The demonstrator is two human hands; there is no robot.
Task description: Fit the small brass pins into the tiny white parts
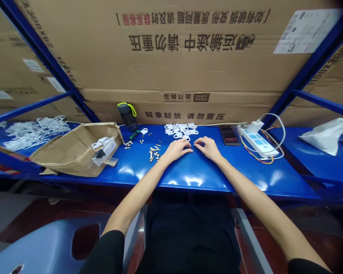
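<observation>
Head view: at the blue glossy metal desk (205, 172), the left hand (176, 149) lies palm-down with thumb and forefinger apart, its fingertips beside the nearest of the flat white plastic ring-ended pieces (178, 129); contact cannot be determined. These pieces lie heaped toward the desk's back edge, beyond both hands. The right hand (209, 148) is curled opposite, thumb and forefinger near each other; whether they pinch anything cannot be determined. Small brass-coloured metal parts (154, 153) lie scattered left of the left hand. A white-and-blue plastic power strip (260, 143) sits toward the desk's right edge.
</observation>
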